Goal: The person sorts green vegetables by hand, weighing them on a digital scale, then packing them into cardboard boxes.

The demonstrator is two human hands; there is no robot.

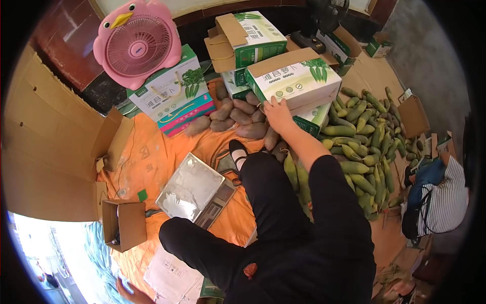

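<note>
My right hand (277, 112) rests on the front edge of a white and green printed box (298, 83), its fingers spread on the cardboard. That box lies on top of another box (316, 117). At the lower left my left hand (132, 294) is held out low beside a flat white carton (172, 276), fingers apart and nothing visible in it. Between my legs and the cardboard stands a metal-topped scale (192, 186). Brownish tubers (251, 130) lie just below the boxes, and long green radishes (362, 147) are heaped to the right of my arm.
A pink fan (139, 49) stands on a printed box (174, 83) at the back left. Small open carton (132, 225) at left; tall cardboard (50, 137) behind it. More boxes (260, 38) and a black fan (309, 40) are at the back. A person in stripes (443, 202) is at right.
</note>
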